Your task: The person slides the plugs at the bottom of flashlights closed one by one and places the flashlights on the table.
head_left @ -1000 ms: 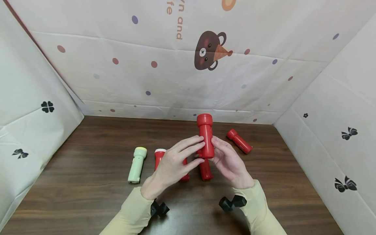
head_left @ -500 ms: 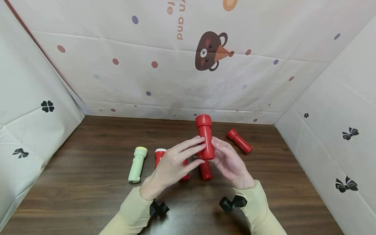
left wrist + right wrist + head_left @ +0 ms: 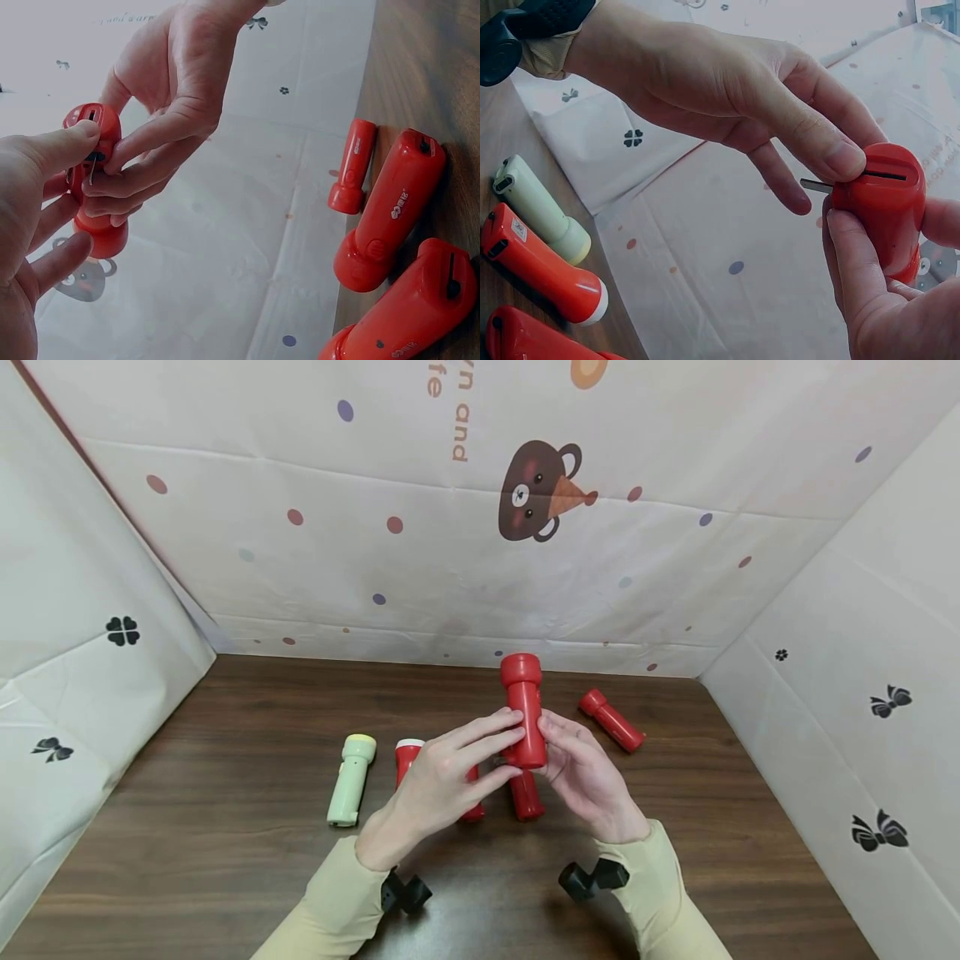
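Observation:
A red flashlight (image 3: 524, 706) is held up over the table between both hands, its wide head upward. My left hand (image 3: 448, 770) grips it from the left, and in the right wrist view the left thumb presses on its slotted end. From the right, my right hand (image 3: 588, 772) holds the body between thumb and fingers. A thin metal prong (image 3: 816, 185) sticks out sideways from that end, near the left thumb. The far side of the flashlight is hidden by fingers in the wrist views.
On the brown table (image 3: 225, 860) lie a pale green flashlight (image 3: 350, 781), a red one with a white rim (image 3: 406, 762), partly hidden by my left hand, and another red flashlight (image 3: 527, 796) below the hands. A further red flashlight (image 3: 612, 721) lies back right. Printed white sheets (image 3: 442, 560) surround the table.

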### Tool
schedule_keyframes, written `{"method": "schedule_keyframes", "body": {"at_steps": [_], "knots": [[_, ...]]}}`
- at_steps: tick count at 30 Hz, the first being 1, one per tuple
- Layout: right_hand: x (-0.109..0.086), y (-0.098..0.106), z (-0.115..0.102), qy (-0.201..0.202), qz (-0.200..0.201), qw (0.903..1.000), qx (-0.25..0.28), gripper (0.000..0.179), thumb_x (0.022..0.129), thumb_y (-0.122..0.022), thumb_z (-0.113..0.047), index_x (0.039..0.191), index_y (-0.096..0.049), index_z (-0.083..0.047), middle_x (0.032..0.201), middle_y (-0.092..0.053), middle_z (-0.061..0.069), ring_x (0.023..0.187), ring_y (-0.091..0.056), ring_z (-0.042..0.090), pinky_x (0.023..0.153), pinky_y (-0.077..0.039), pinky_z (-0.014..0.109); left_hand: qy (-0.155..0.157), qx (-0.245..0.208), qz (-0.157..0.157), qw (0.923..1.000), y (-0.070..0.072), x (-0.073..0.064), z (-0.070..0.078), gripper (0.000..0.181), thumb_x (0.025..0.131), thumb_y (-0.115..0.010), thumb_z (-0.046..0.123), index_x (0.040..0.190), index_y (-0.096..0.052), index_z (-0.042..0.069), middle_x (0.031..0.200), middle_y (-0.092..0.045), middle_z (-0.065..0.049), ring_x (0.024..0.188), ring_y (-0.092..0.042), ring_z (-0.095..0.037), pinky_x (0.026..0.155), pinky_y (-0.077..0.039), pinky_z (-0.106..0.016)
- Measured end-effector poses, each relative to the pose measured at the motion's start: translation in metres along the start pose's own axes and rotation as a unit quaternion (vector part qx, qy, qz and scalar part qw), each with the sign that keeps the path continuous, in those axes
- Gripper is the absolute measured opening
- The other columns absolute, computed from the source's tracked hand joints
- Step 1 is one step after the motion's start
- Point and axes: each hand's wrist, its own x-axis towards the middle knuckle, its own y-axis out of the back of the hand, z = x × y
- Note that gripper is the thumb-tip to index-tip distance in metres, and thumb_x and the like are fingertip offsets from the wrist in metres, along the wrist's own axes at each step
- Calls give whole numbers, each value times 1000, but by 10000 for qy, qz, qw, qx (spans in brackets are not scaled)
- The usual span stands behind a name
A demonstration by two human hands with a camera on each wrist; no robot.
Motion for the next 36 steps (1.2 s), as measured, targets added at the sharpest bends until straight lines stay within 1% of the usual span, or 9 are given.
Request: {"method": "schedule_keyframes", "body": {"at_steps": [6,11,19,24,29,36], "knots": [[-2,-1,4,103,-35,9999,-8,30,113,-43,-16,132,-65,-14,118,-76,-4,103,-77,8,93,-63,24,-62,47,50,10000,-1,-2,0,53,80,-91,11,130,-74,7,137,-73,-9,130,-70,-22,105,-59,-31],[-3,-1,5,104,-66,9999,78,29,113,-44,-16,133,-65,-14,119,-77,-4,105,-77,9,94,-63,24,-83,105,87,9999,-2,-3,0,53,80,-92,12,130,-74,7,137,-74,-9,129,-71,-23,105,-59,-32],[-4,-2,6,200,-21,9998,-19,30,112,-44,-14,133,-66,-15,120,-77,-4,106,-76,8,92,-64,24,-68,181,129,9997,-3,-4,1,53,80,-92,12,129,-74,7,136,-74,-8,129,-71,-23,105,-59,-32],[-4,-4,7,227,-22,9997,27,29,112,-45,-15,133,-66,-15,120,-77,-4,105,-76,8,92,-64,24,-106,232,179,9995,-3,-4,2,53,80,-92,13,129,-74,7,136,-74,-8,128,-71,-23,104,-59,-32],[-5,-4,7,238,74,9997,2,29,112,-45,-15,132,-66,-15,120,-77,-4,105,-76,8,92,-63,24,-127,235,227,9994,-4,-4,2,53,80,-92,13,129,-74,7,135,-75,-8,128,-71,-23,104,-59,-32],[-5,-6,6,284,90,9996,-32,29,112,-45,-14,132,-66,-15,120,-78,-4,105,-76,8,92,-63,23,-156,227,307,9991,-6,-3,2,52,80,-92,12,129,-74,7,134,-75,-8,128,-71,-23,105,-59,-32]]}}
